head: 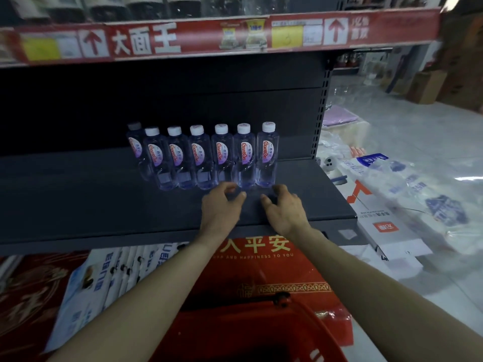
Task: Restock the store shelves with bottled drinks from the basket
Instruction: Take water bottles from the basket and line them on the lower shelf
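Note:
Several clear water bottles with white caps and red-and-purple labels stand upright in a row on the dark shelf, one more behind the left end. My left hand and my right hand hover side by side just in front of the row's right end, fingers loosely curled, holding nothing. The rightmost bottle stands just beyond my right fingertips. A red basket with a black handle sits low between my forearms; its inside is dark and its contents are hidden.
A red price strip edges the shelf above, with dark bottles on top. Below the dark shelf lie red packaging and white packets. Plastic-wrapped goods and a flat carton cover the floor to the right.

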The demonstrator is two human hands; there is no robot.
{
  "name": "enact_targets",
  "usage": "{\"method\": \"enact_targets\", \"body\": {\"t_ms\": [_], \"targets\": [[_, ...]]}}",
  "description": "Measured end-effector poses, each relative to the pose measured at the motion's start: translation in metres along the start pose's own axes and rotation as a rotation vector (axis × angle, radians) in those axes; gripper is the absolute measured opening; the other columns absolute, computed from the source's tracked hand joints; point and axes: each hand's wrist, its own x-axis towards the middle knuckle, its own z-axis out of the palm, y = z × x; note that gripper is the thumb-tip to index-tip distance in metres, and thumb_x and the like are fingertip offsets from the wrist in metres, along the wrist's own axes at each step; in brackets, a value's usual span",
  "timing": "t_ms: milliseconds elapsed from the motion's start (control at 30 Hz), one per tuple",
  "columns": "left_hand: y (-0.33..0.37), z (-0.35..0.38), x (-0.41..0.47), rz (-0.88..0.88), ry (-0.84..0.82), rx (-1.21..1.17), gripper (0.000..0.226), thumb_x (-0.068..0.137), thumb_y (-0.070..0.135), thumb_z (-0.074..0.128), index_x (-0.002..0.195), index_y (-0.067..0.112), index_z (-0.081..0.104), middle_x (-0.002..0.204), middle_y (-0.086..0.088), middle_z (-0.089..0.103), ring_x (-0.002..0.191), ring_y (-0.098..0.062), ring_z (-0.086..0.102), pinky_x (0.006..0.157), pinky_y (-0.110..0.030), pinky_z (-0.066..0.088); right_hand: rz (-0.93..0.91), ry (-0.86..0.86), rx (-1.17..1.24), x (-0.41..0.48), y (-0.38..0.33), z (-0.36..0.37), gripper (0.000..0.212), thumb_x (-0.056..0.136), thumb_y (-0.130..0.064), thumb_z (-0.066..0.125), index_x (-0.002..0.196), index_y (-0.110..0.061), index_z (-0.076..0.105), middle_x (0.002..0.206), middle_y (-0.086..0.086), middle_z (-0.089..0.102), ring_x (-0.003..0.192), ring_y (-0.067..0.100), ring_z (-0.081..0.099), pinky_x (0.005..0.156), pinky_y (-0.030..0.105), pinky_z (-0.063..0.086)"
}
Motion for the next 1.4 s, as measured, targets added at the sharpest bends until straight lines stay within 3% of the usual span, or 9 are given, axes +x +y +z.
{"method": "enact_targets", "body": {"t_ms": [133, 267, 400, 467, 633, 767, 933, 1067, 1400], "targets": [[-0.009, -0.038, -0.050, -0.030, -0.068, 0.033, 0.024, 0.094, 0.030, 0.071, 0.117, 0.027, 0.072, 0.106, 0.013, 0.072, 0.074, -0.012, 0.075, 0.067, -0.033, 0.064, -0.102, 0.031, 0.069, -0.061, -0.003, 0.001, 0.040, 0.099, -0.039, 0.056, 0.130, -0.014, 0.060, 0.123, 0.007, 0.067, 0.116, 0.026, 0.061, 0.099, 0.039, 0.051], [-0.033, -0.066, -0.113, -0.124, -0.257, 0.013, 0.014, 0.091, 0.023, 0.074, 0.105, 0.021, 0.076, 0.090, 0.002, 0.077, 0.064, -0.017, 0.075, 0.064, -0.035, 0.064, -0.202, 0.000, 0.034, -0.123, 0.001, 0.019, 0.028, 0.098, -0.035, 0.057, 0.119, -0.018, 0.064, 0.114, 0.001, 0.068, 0.112, 0.021, 0.057, 0.097, 0.040, 0.049], [-0.078, -0.079, -0.170, -0.097, -0.379, 0.180, 0.017, 0.087, 0.031, 0.078, 0.104, 0.027, 0.078, 0.089, 0.011, 0.076, 0.079, -0.003, 0.073, 0.077, -0.021, 0.056, -0.219, -0.187, -0.056, -0.179, 0.018, 0.049, 0.032, 0.100, -0.038, 0.055, 0.125, -0.021, 0.062, 0.122, 0.001, 0.068, 0.117, 0.020, 0.057, 0.102, 0.034, 0.047], [-0.102, -0.081, -0.194, -0.110, -0.410, 0.249, 0.022, 0.085, 0.034, 0.078, 0.106, 0.028, 0.078, 0.095, 0.015, 0.076, 0.092, 0.003, 0.069, 0.083, -0.015, 0.049, -0.196, -0.285, -0.083, -0.202, 0.033, 0.067, 0.032, 0.100, -0.039, 0.056, 0.125, -0.019, 0.062, 0.121, 0.003, 0.069, 0.118, 0.021, 0.059, 0.102, 0.034, 0.046], [-0.159, -0.078, -0.231, -0.209, -0.533, 0.397, 0.030, 0.082, 0.034, 0.078, 0.111, 0.026, 0.078, 0.105, 0.008, 0.078, 0.103, -0.005, 0.070, 0.094, -0.019, 0.051, -0.016, -0.489, -0.153, -0.246, 0.071, 0.107, 0.036, 0.097, -0.045, 0.059, 0.122, -0.019, 0.064, 0.119, 0.007, 0.072, 0.115, 0.026, 0.065, 0.099, 0.035, 0.050], [-0.193, -0.078, -0.243, -0.298, -0.635, 0.508, 0.038, 0.083, 0.031, 0.079, 0.121, 0.024, 0.075, 0.117, -0.001, 0.075, 0.114, -0.018, 0.067, 0.098, -0.021, 0.047, 0.106, -0.621, -0.225, -0.268, 0.100, 0.131, 0.064, 0.087, -0.062, 0.053, 0.135, -0.020, 0.057, 0.131, 0.016, 0.067, 0.124, 0.037, 0.061, 0.101, 0.041, 0.050], [-0.239, -0.080, -0.257, -0.410, -0.710, 0.635, 0.048, 0.077, 0.041, 0.071, 0.123, 0.027, 0.071, 0.128, -0.007, 0.069, 0.117, -0.028, 0.065, 0.100, -0.032, 0.052, 0.245, -0.780, -0.302, -0.285, 0.130, 0.155, 0.049, 0.095, -0.041, 0.064, 0.139, -0.020, 0.062, 0.139, 0.015, 0.063, 0.127, 0.035, 0.059, 0.098, 0.033, 0.047], [-0.260, -0.080, -0.265, -0.443, -0.734, 0.679, 0.044, 0.082, 0.020, 0.068, 0.125, 0.023, 0.067, 0.124, -0.010, 0.069, 0.113, -0.028, 0.067, 0.093, -0.031, 0.054, 0.336, -0.835, -0.287, -0.290, 0.148, 0.174, 0.051, 0.094, -0.041, 0.066, 0.137, -0.013, 0.063, 0.135, 0.019, 0.064, 0.124, 0.036, 0.060, 0.092, 0.031, 0.048], [-0.281, -0.055, -0.234, -0.318, -0.935, 0.729, 0.067, 0.089, 0.002, 0.064, 0.150, 0.022, 0.047, 0.151, -0.009, 0.051, 0.133, -0.027, 0.053, 0.106, -0.035, 0.049, 0.408, -0.928, -0.315, -0.288, 0.158, 0.224, 0.046, 0.096, -0.035, 0.062, 0.133, -0.008, 0.062, 0.131, 0.021, 0.065, 0.121, 0.040, 0.062, 0.088, 0.033, 0.047]]}}
